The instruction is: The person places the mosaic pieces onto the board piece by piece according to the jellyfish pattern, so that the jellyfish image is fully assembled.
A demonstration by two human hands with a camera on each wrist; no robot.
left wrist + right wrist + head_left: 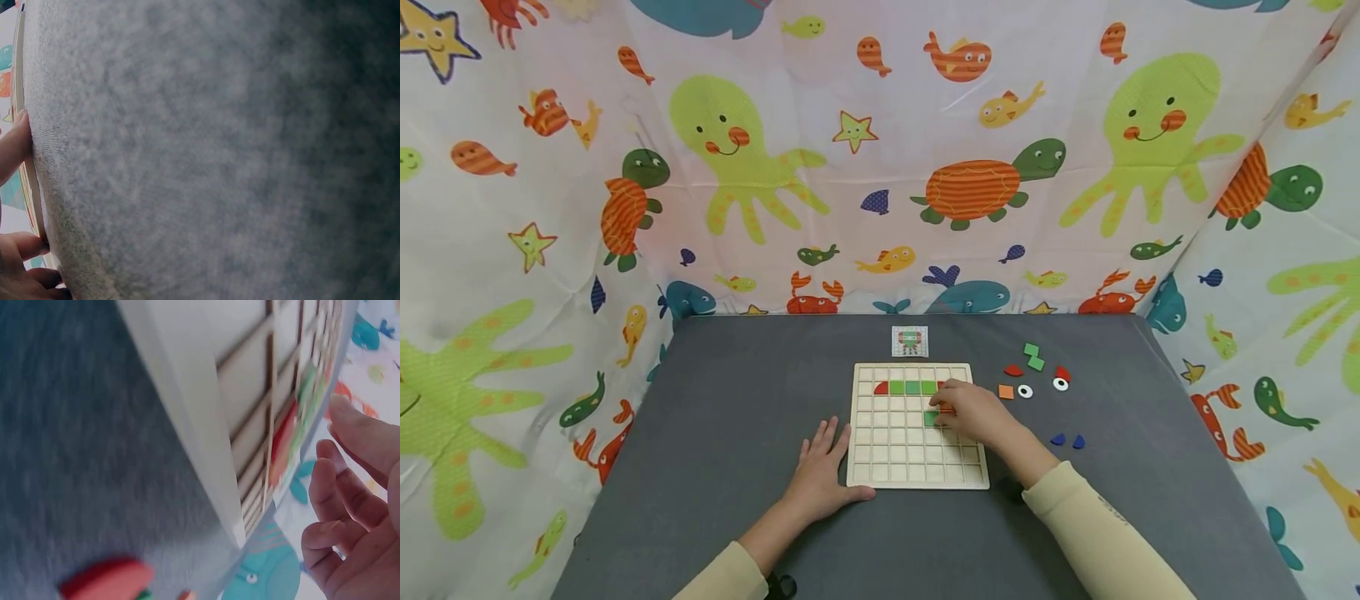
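A wooden grid board (887, 467) lies in front of me. My left hand (818, 477) steadies its lower left corner, fingers spread along the left side and thumb at the near edge; in the left wrist view, fingers (15, 147) touch the rim. Over the right half of the grid is my right hand (976, 412), its fingertips at a green square tile (930, 418). An orange piece shows beneath those fingers. The right wrist view shows loosely bent fingers (328, 487) with nothing visible between them. Along an upper row sit a red rounded piece (882, 388) and several green squares (912, 387).
Behind the board lies a small picture card (910, 342). Loose pieces lie to the right: green squares (1036, 364), red pieces (1013, 371), an orange square (1005, 392), white rings (1026, 391) and blue pieces (1078, 442). A patterned cloth hangs behind the grey table (737, 400).
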